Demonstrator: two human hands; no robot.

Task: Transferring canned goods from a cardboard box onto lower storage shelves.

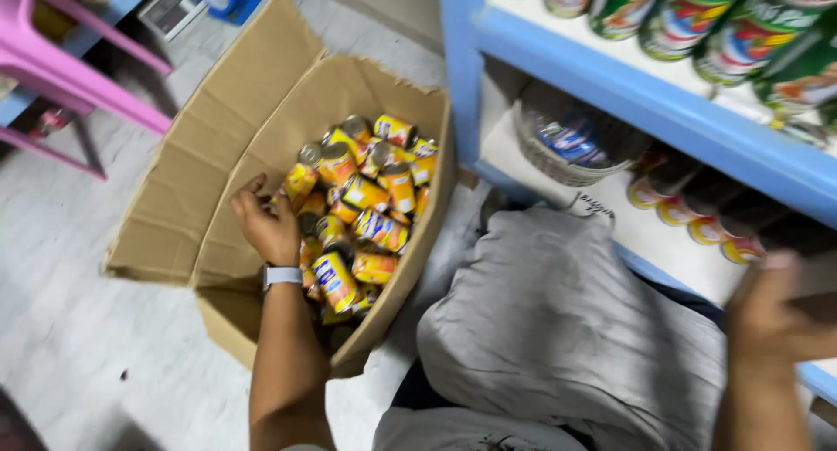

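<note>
Yellow cans (pixel 362 216) in floor carton (pixel 261 137)

Left hand: your left hand (pixel 266 224) reaches into the cardboard box (pixel 218 155), fingers curled over the yellow cans (pixel 366 216); a white wristband (pixel 282 276) sits on that wrist
Box: it stands open on the pale floor (pixel 70 268), flaps spread; the cans lie jumbled inside
Right hand: your right hand (pixel 772 316) is blurred at the lower shelf, touching a row of dark cans (pixel 697 207) lying on their sides; its grip is unclear
Shelf: the blue shelf (pixel 645 102) carries green cans (pixel 697 15) on top; a wire basket (pixel 571 142) sits below
Lap: your grey-clad knee (pixel 558 320) lies between box and shelf
Far left: a pink chair (pixel 61 59)
</note>
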